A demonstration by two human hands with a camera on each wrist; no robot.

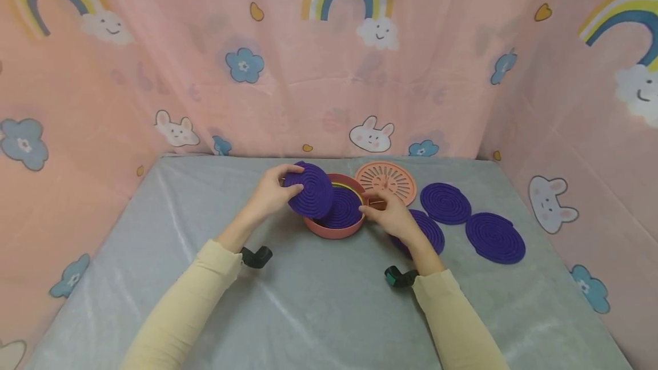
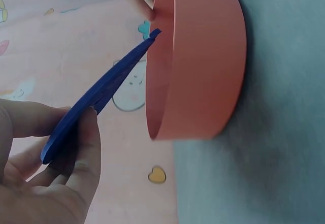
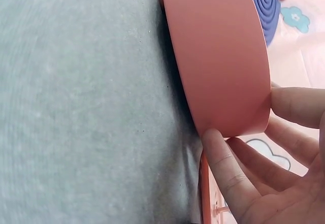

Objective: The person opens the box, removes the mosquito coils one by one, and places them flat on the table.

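Observation:
My left hand pinches a purple spiral mosquito coil by its left edge, thumb on one face and fingers on the other. The coil is tilted over the left side of a round pink mosquito coil holder. Another purple coil lies inside the holder, partly hidden by the held one. My right hand grips the holder's right side. In the right wrist view, its fingers press the outer wall near the base, with another digit at the rim.
A pink slotted lid lies behind the holder to the right. Three more purple coils rest on the grey cloth on the right: one farther back, one rightmost, one partly behind my right hand. A patterned pink curtain encloses the table.

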